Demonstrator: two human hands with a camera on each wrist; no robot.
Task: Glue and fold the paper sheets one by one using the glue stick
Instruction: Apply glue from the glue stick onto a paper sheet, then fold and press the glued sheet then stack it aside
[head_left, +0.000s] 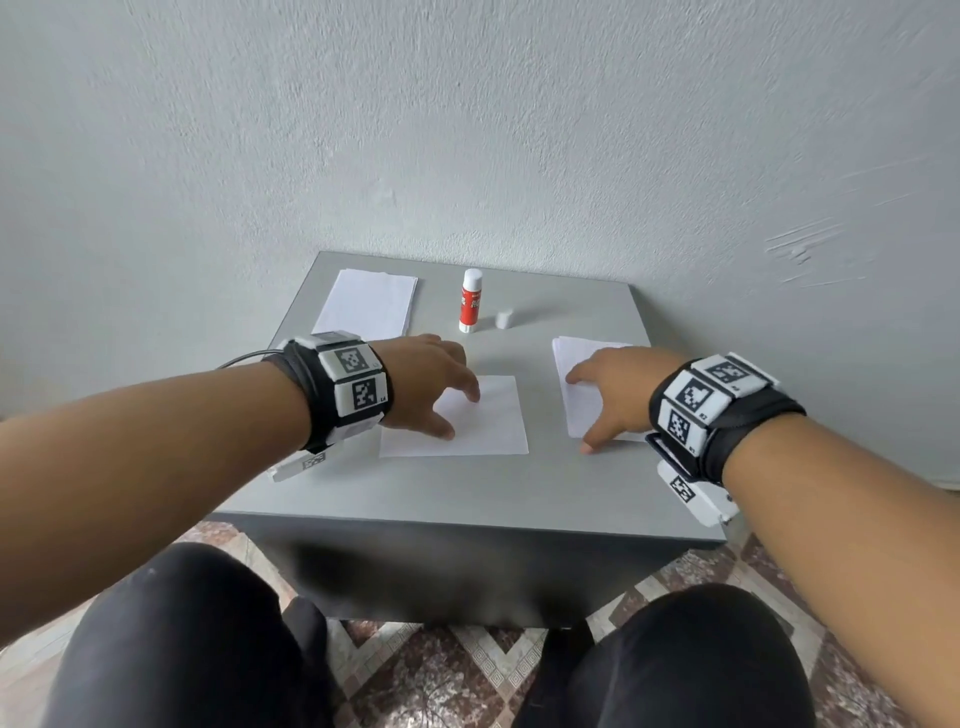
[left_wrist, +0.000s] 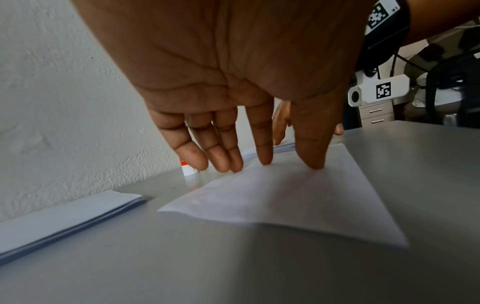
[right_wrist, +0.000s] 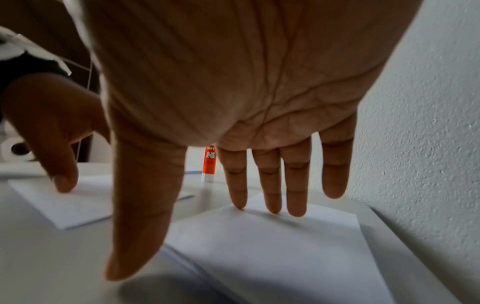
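A single white sheet lies at the middle of the grey table. My left hand rests on it with straight fingertips and thumb touching the paper. To the right lies a stack of white sheets. My right hand is spread over that stack, its fingertips touching the top sheet and its thumb down beside the stack. The red-and-white glue stick stands uncapped behind the sheets, with its white cap beside it.
Another stack of white paper lies at the table's far left. A textured wall rises right behind the table. My knees sit below the front edge over a patterned floor.
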